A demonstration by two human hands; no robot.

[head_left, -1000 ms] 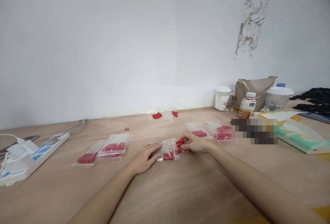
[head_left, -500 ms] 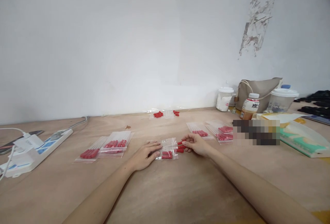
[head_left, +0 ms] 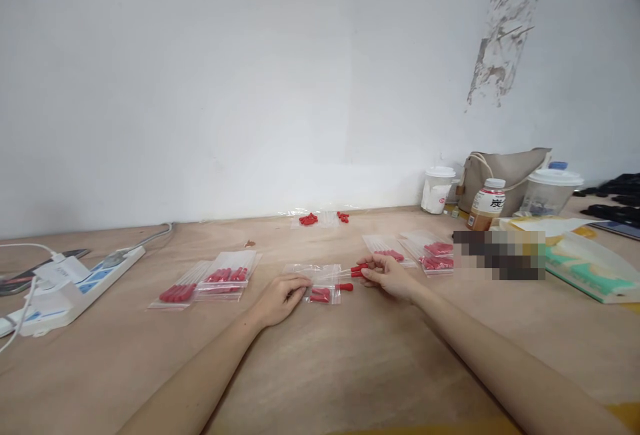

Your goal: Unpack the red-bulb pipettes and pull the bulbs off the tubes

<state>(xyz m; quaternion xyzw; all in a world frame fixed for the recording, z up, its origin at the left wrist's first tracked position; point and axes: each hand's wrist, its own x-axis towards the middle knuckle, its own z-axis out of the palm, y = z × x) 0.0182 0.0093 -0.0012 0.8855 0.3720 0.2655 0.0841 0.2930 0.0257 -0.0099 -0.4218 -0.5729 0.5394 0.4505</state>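
My left hand (head_left: 283, 297) lies over the left part of a clear zip bag (head_left: 336, 297), its fingertips and thumb holding the bag against the table. Inside the bag are red rubber bulbs. My right hand (head_left: 390, 277) is closed in a pinch on the red bulbs of two droppers (head_left: 358, 273). Their thin clear stems point left over the bag; whether the tips are inside it I cannot tell. Another red-bulbed dropper (head_left: 345, 287) pokes out past the bag's right edge, just below those in my hand.
Bagged droppers lie at left (head_left: 177, 292) and right (head_left: 436, 261). Loose red bulbs (head_left: 308, 219) sit on plastic by the wall. A power strip (head_left: 100, 281) is far left; a paper cup (head_left: 438, 189), a bottle (head_left: 487, 205) and a tissue pack (head_left: 585, 268) stand right.
My right hand has moved slightly right and up, drawing two droppers with it, so more of their stems shows. One dropper stays behind at the bag's edge. My left hand stays on the bag.
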